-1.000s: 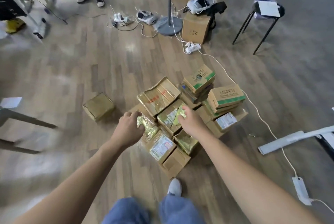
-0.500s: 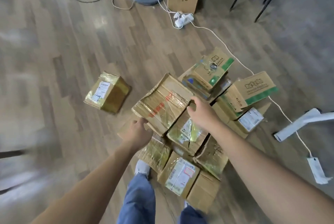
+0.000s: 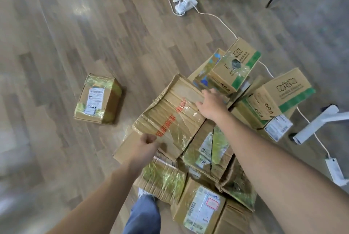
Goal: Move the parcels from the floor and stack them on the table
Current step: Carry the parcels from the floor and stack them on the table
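Big flat parcel (image 3: 170,118) with red print lies tilted on top of the heap of parcels (image 3: 205,158) on the wooden floor (image 3: 75,45). I see my left hand (image 3: 148,145) curled round its near edge, and my right hand (image 3: 211,106) clasping the far edge, thumb on top. One lone parcel (image 3: 98,99) sits well apart to the left. A white power strip (image 3: 186,4) lies beyond the heap.

Bottom parcel (image 3: 200,213) partly beyond frame.

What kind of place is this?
Probably an indoor workroom or test space: wood-plank floor, a heap of taped cardboard parcels, and power strips with loose cables running across it.
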Demonstrator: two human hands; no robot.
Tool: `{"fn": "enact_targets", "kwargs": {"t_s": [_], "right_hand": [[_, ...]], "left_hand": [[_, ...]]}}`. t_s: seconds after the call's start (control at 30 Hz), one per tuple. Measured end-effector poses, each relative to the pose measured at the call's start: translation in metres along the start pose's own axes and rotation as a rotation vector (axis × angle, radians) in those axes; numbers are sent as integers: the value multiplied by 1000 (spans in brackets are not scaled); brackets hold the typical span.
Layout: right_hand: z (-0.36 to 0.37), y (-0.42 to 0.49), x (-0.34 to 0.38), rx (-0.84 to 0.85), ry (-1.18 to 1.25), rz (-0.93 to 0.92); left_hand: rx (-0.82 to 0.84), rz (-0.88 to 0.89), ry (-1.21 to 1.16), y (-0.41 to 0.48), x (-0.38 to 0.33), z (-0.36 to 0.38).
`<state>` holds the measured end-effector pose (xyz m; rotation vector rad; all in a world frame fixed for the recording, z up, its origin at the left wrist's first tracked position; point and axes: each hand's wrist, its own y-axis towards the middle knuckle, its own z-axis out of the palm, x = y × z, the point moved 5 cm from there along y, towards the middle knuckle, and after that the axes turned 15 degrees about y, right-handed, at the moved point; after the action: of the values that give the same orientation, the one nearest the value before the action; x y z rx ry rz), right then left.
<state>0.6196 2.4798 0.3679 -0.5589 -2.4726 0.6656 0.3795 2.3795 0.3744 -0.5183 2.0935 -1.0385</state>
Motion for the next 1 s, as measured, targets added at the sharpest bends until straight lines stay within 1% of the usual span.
{"fn": "enact_targets", "kwargs": {"t_s": [0.17,0.3,0.47,0.53,0.63,0.73,0.83,1.0], "right_hand": [[-22,-18,11,40,228,28],[-65,-52,31,-49,358,18],[-136,-118,36,-120,361,62],[-170,-149,29,-183,388,63],[-209,-197,3,-279,549,135],[-243,-250,-35,-385,670,219],[-273,-310,-80,-483,757,289],[-313,-412,-174,-651,916,316]], "left_hand": [[-63,-69,-175,-15,-2,-25],[-122,-52,-271,-50,-27,-62],[-196,98,-309,-104,-85,-100],[-172,162,-309,-129,-112,-104],[-105,249,-251,-164,-146,-91],[-44,346,-199,-204,-180,-63],[25,431,-140,-247,-206,-24],[136,625,-56,-320,-240,56]]}}
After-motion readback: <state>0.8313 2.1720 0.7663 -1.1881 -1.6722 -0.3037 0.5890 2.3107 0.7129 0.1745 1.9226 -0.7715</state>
